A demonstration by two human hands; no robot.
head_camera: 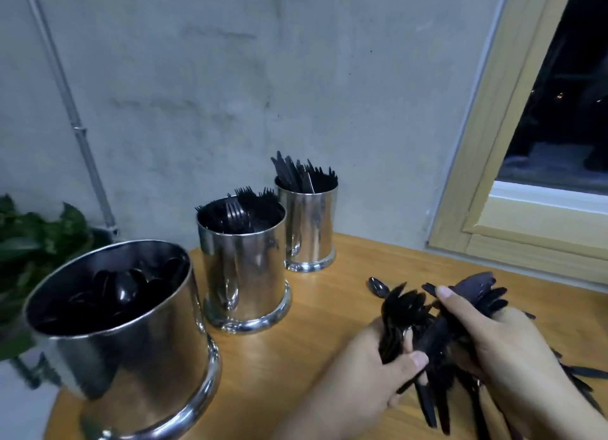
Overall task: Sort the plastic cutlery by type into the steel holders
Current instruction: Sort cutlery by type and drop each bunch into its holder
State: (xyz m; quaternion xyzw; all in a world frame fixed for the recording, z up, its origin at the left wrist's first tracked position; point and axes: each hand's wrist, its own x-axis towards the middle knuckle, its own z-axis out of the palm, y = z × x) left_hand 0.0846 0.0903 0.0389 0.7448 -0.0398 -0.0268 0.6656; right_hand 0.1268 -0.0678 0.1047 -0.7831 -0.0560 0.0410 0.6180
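Three steel holders stand in a row on the wooden table [312, 311]. The near left holder [131, 351] contains black spoons, the middle holder [245, 275] black forks, the far holder [311, 229] black knives. My left hand [365, 380] grips a bunch of black forks [403, 314], tines up. My right hand [506, 347] holds a bundle of black knives [473, 291] beside it, thumb on top. More black cutlery [434, 406] hangs below both hands.
A single spoon [378, 286] lies on the table behind my hands. Loose black cutlery [582, 374] lies at the right edge. A green plant [36, 242] sits left of the holders. A wooden window frame [493, 176] runs along the right; a concrete wall is behind.
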